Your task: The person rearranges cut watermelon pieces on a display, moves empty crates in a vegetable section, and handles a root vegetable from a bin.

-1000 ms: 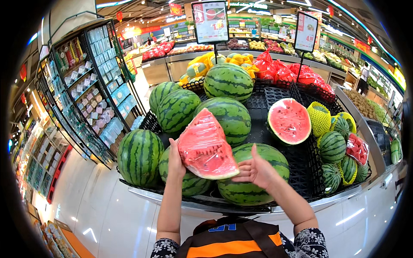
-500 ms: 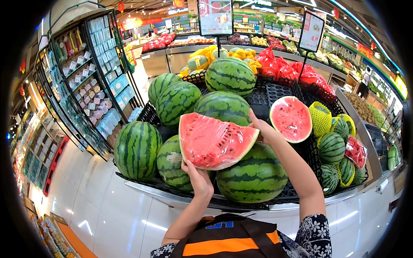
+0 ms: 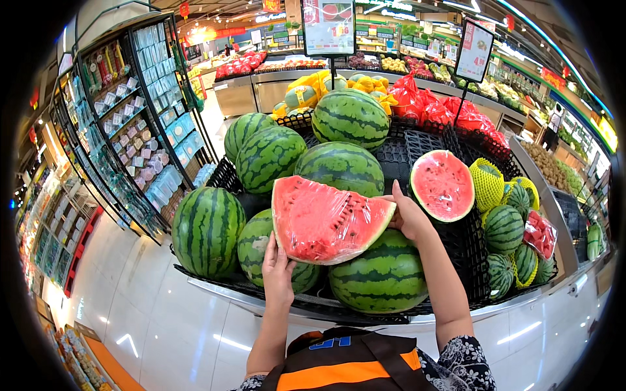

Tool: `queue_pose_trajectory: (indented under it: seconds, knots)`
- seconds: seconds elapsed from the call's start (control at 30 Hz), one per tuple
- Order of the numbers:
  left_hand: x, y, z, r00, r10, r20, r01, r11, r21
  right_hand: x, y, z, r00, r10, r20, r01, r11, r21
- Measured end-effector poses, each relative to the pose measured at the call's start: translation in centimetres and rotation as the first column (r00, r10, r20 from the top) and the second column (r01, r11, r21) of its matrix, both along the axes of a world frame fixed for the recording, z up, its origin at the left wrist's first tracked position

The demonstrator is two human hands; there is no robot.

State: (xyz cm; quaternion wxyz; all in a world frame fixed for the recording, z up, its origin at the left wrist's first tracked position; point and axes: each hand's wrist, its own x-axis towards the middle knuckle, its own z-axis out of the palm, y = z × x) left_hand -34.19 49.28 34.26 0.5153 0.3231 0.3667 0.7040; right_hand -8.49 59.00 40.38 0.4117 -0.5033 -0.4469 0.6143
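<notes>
Left hand: I have it (image 3: 279,268) at the lower left corner of the watermelon wedge (image 3: 329,221), fingers curled up round the edge and gripping it
Right hand: I see it (image 3: 411,215) closed about the wedge's right tip, thumb pointing up, the other fingers partly hidden behind the rind
Wedge: film-wrapped, red cut face turned up toward my camera, rind running along the lower right; it is held over the whole melons, and I cannot tell whether its underside touches them
Step in hand: I judge this as holding and looking over the piece, with both hands sharing its weight
Next move calls for: in my judgement, support from both sides, since the film looks slick and the narrow right tip gives little to grip
Forearms: both reach up from the lower edge, the left nearly upright, the right slanting inward from a bent elbow
Whole melons: I have one (image 3: 378,277) below the wedge, another (image 3: 256,247) behind the left fingers, and a large one (image 3: 208,231) farther left
Half melon: wrapped, cut face showing, just beyond the right hand (image 3: 443,186)
Bin: black slatted walls (image 3: 456,280) around the fruit, small netted melons (image 3: 486,186) at its right
Beyond: red bags (image 3: 424,107) at the back, a tall display rack (image 3: 143,130) to the left
</notes>
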Motion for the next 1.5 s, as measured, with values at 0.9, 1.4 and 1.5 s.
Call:
queue_pose_trajectory:
  seconds: [0.9,1.4,1.5]
  knots:
    - [-1.3,-1.2,-0.6,0.941,0.201,-0.271,-0.171,0.976,0.132,0.0,-6.1,-2.4,0.908,-0.419,-0.014,0.357,0.757,0.547]
    - [1.1,3.2,2.2,0.965,-0.092,0.244,0.050,0.984,0.172,-5.4,-2.6,0.3,0.668,-0.248,-0.702,0.385,0.922,0.040]
    - [1.7,3.3,1.1,0.984,0.008,0.180,-0.046,0.977,0.208,-5.4,-1.5,0.5,0.720,-0.180,-0.670,0.350,0.928,0.128]
